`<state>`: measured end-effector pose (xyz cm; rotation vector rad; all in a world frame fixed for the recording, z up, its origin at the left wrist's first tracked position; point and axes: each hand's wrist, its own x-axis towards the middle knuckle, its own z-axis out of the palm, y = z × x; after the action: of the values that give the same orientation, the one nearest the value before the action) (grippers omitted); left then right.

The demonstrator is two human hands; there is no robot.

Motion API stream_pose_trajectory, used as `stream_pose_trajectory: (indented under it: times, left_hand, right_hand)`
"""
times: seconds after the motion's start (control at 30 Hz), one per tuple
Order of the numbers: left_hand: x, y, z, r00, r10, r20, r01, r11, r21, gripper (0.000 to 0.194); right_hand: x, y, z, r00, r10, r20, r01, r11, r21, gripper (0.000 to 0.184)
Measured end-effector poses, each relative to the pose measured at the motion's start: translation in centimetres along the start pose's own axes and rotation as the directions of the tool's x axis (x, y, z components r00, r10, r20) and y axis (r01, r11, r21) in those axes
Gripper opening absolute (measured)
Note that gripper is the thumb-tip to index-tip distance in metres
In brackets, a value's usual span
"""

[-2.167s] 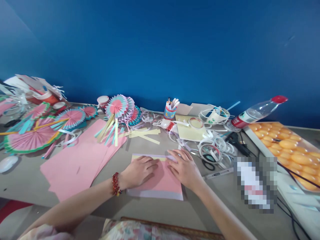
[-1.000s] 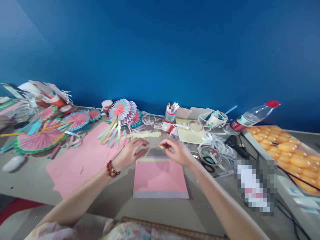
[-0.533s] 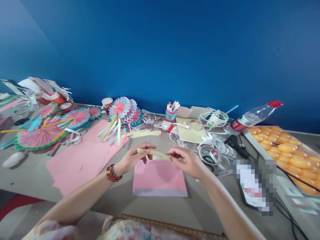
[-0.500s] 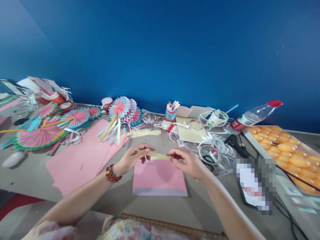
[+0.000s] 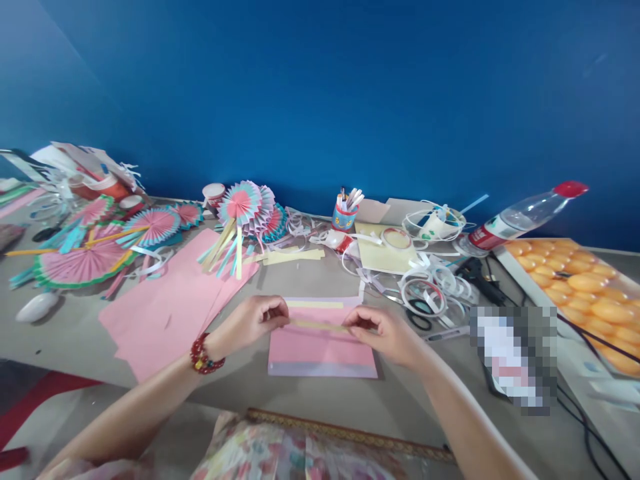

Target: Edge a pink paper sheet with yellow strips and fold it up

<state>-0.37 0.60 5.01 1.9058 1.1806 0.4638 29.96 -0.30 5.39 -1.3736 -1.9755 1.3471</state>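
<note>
Between my two hands a narrow pale yellow paper strip (image 5: 318,325) is stretched level above a pink sheet of paper (image 5: 320,350). My left hand (image 5: 257,325), with a red bead bracelet at the wrist, pinches the strip's left end. At the right end, my right hand (image 5: 383,333) pinches it between thumb and fingers. The pink sheet lies flat, with lilac bands along its near and far edges. A second yellow strip (image 5: 315,305) lies along its far side, beside the far lilac band.
Large pink sheets (image 5: 165,300) and folded paper rosettes (image 5: 240,203) lie to the left. Scissors (image 5: 420,313), tape rolls (image 5: 424,297) and a glue gun (image 5: 480,283) are at the right. A plastic bottle (image 5: 520,220) and a pen cup (image 5: 345,213) stand by the blue wall.
My hands lifted off the pink sheet and took up a yellow strip from beyond it. The strip has since come lower and nearer, now pulled straight over the sheet.
</note>
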Motion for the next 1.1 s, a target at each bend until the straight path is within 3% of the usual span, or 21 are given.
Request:
stream_pose_trajectory:
  times: [0.2, 0.43, 0.77, 1.1]
  left_hand:
    - [-1.3, -0.8, 0.3, 0.999, 0.025, 0.04, -0.024, 1.0, -0.012, 0.017]
    - [-2.7, -1.3, 0.9, 0.994, -0.033, 0.105, 0.037, 0.998, -0.045, 0.013]
    - [-3.7, -1.8, 1.7, 0.979, -0.145, 0.146, 0.163, 0.979, -0.122, 0.013]
    - [-4.3, -1.6, 2.2, 0.991, -0.071, 0.114, 0.071, 0.997, 0.006, 0.01]
  right_hand:
    - [-1.2, 0.3, 1.1, 0.998, -0.054, -0.014, 0.052, 0.993, -0.108, 0.015]
    - [-2.2, 0.8, 1.9, 0.993, -0.113, 0.035, 0.118, 0.973, -0.2, 0.016]
    - [-2.3, 0.9, 3.1, 1.0, -0.013, 0.001, 0.013, 0.977, -0.214, 0.009]
    - [-1.4, 0.2, 3.2, 0.995, -0.069, 0.075, 0.089, 0.946, -0.31, 0.015]
